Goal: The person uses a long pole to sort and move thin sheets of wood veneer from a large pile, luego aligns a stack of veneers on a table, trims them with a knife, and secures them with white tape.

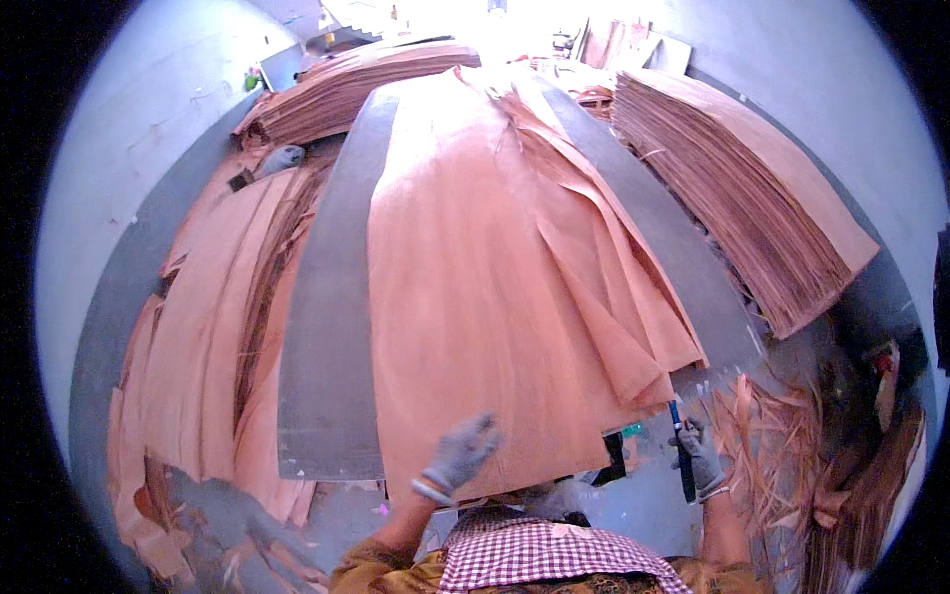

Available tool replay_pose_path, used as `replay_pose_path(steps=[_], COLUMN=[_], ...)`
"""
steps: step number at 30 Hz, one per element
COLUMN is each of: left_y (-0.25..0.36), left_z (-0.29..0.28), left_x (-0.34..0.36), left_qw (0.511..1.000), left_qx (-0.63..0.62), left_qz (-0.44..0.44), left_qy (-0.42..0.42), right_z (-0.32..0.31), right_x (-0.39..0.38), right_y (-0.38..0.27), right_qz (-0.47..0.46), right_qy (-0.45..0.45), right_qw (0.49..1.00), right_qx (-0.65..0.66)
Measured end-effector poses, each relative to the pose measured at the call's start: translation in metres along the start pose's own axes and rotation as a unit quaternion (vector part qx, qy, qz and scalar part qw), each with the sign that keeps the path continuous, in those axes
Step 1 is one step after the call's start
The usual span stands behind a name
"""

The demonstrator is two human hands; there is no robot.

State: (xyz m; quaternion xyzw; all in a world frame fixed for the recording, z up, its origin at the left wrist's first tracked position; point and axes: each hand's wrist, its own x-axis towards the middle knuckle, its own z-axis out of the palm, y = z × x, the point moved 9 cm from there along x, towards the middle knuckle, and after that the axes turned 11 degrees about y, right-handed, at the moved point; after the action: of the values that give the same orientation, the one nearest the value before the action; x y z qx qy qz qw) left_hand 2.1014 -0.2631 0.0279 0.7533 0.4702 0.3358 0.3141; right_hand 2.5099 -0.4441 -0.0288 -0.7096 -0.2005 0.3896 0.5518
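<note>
A large reddish-brown wood veneer sheet [455,287] lies along a dark grey table [327,396]. Its right side is creased and folded over in long overlapping flaps [594,267]. My left hand [463,453], in a grey glove, is over the sheet's near end with fingers stretched out and nothing in them; whether it touches the sheet I cannot tell. Off the near right corner, my right hand [703,463], gloved too, grips a slim black tool with a blue end [683,450]. The tool stands nearly upright; its exact kind is unclear.
Thick veneer stacks stand at the right [732,198] and far left [366,79]. More loose sheets [208,327] lie along the table's left side. Torn veneer strips [757,445] litter the floor at the right. A grey-blue wall [129,148] runs along the left.
</note>
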Motion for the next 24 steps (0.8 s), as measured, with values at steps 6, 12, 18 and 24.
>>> replay_pose_path(steps=[6, 12, 18, 24], left_y=[-0.103, -0.134, -0.124, -0.182], left_z=[-0.108, -0.098, -0.085, -0.090], left_x=[-0.071, -0.125, -0.090, -0.110], left_qw=[0.903, 0.884, 0.882, 0.927], left_qx=[0.362, 0.296, 0.271, 0.119], left_qz=[-0.179, -0.339, -0.348, -0.272], left_qy=[0.145, 0.129, 0.166, 0.227], right_z=[-0.001, 0.062, 0.070, 0.045], right_x=[0.061, 0.110, 0.135, 0.094], right_y=[-0.027, -0.036, 0.024, 0.096], right_qz=[-0.048, -0.055, -0.017, -0.169], right_qy=[0.039, 0.025, -0.021, -0.018], right_qw=[0.998, 0.968, 0.969, 0.897], right_qx=[0.020, -0.245, -0.246, -0.408])
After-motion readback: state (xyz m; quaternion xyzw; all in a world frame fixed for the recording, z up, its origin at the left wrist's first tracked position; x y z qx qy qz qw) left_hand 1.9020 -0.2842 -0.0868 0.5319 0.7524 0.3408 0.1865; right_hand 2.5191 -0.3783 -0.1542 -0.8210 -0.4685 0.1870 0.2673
